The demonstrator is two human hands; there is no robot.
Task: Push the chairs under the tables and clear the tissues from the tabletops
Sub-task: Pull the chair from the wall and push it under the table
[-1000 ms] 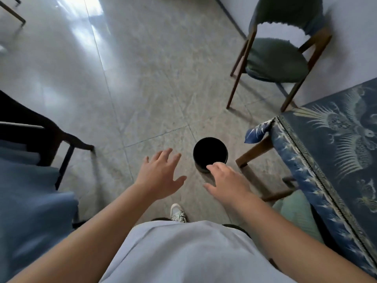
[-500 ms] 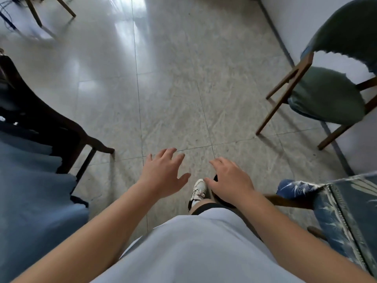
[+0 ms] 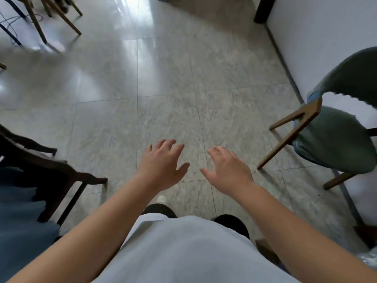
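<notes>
Both hands are released and hold nothing: the left hand point(image 3: 163, 166) and right hand point(image 3: 228, 172) hover above the floor point(image 3: 183, 88). The green chair point(image 3: 334, 139) at right stands unpushed; walking past, a foot may catch its leg.

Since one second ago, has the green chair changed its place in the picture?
Yes in the picture: the green chair now sits lower and further right. Against the white wall it keeps its place, so the camera turned, not the chair.

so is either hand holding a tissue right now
No, the left hand and right hand both hover over the floor with fingers spread, holding nothing.
</notes>
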